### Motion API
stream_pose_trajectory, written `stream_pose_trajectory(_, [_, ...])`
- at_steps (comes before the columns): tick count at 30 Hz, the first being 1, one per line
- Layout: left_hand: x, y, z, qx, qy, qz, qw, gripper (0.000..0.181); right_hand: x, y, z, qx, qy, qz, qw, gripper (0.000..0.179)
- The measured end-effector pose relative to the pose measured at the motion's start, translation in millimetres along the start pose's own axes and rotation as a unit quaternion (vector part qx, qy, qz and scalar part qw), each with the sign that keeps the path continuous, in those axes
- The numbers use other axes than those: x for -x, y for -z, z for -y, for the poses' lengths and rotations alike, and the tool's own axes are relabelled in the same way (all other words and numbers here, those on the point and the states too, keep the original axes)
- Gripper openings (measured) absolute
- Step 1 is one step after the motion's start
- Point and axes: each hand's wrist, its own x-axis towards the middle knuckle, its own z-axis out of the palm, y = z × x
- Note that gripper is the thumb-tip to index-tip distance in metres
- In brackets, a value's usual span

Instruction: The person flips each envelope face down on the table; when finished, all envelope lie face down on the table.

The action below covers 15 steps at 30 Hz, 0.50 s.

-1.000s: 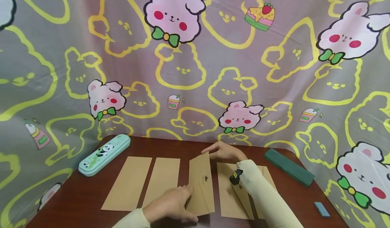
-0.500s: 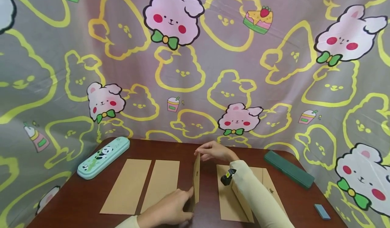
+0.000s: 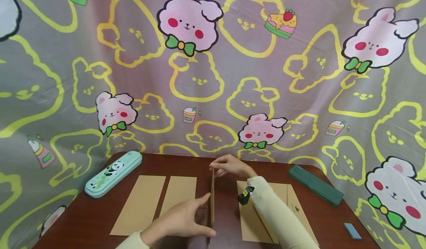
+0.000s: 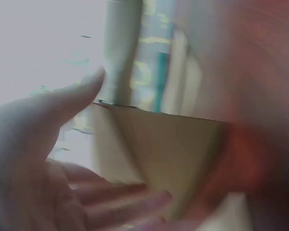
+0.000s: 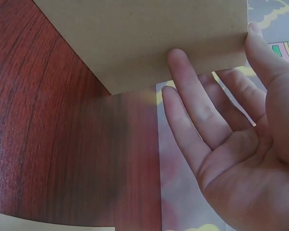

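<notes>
A brown kraft envelope (image 3: 212,201) stands on edge in the middle of the table, nearly edge-on in the head view. My right hand (image 3: 229,165) pinches its far end; in the right wrist view the thumb is at the envelope's edge and a fingertip (image 5: 177,57) lies on its broad face. Nearer to me, my left hand (image 3: 181,217) has thumb and fingers spread, with fingertips right at the envelope's left side. The blurred left wrist view shows straight fingers along the envelope (image 4: 168,149) and the thumb by its corner.
Two envelopes lie flat on the left, an outer one (image 3: 141,201) and an inner one (image 3: 179,189). More envelopes (image 3: 249,223) lie right, partly under my sleeve. A panda pencil case (image 3: 113,175), a dark green case (image 3: 316,184) and a small blue block (image 3: 352,231) edge the table.
The envelope has turned from showing its flap side to standing edge-on, moving slightly left. My right hand has moved left with it, and my left hand's thumb and fingers have spread wider.
</notes>
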Motion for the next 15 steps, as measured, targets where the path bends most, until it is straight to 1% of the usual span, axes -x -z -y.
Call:
stream_pose_trajectory(2, [-0.6,9.6,-12.0,-0.008,0.009,-0.021,0.9997,0.103,2.0,2.2,0.0,0.004,0.001,0.001,1.0,0.044])
stream_pose_trajectory(3, [-2.7,12.0,-17.5,-0.015,0.007,-0.037,0.9992,0.104,3.5,3.7,0.1,0.003,0.0,-0.002,1.0,0.044])
stream_pose_trajectory(4, [-4.3,13.4,-21.8,-0.015,0.0,-0.053,0.9985,0.101,3.3,3.0,-0.3,0.001,0.0,-0.004,1.0,0.043])
stream_pose_trajectory(5, [-7.3,13.6,-24.9,-0.011,-0.013,-0.07,0.9974,0.096,3.1,2.6,-0.6,-0.002,0.0,-0.008,1.0,0.041])
stream_pose_trajectory(7, [-14.2,11.0,-28.6,-0.01,-0.035,-0.101,0.9942,0.083,3.0,1.9,-1.2,-0.01,-0.001,-0.015,0.9998,0.039])
stream_pose_trajectory(8, [-17.3,8.6,-29.0,-0.01,-0.041,-0.111,0.9929,0.075,3.0,1.7,-1.5,-0.013,-0.003,-0.017,0.9998,0.039])
stream_pose_trajectory(11, [-22.8,1.6,-26.2,-0.008,-0.04,-0.118,0.9922,0.046,1.6,0.1,-1.8,-0.017,-0.003,-0.005,0.9998,0.04])
stream_pose_trajectory(12, [-23.4,-0.1,-24.5,-0.012,-0.037,-0.118,0.9922,0.04,1.0,-0.7,-1.6,-0.017,-0.002,-0.001,0.9999,0.041])
stream_pose_trajectory(15, [-25.0,-3.1,-19.3,-0.021,-0.034,-0.127,0.9911,0.033,-0.1,-1.3,-0.5,-0.015,-0.006,0.001,0.9999,0.041])
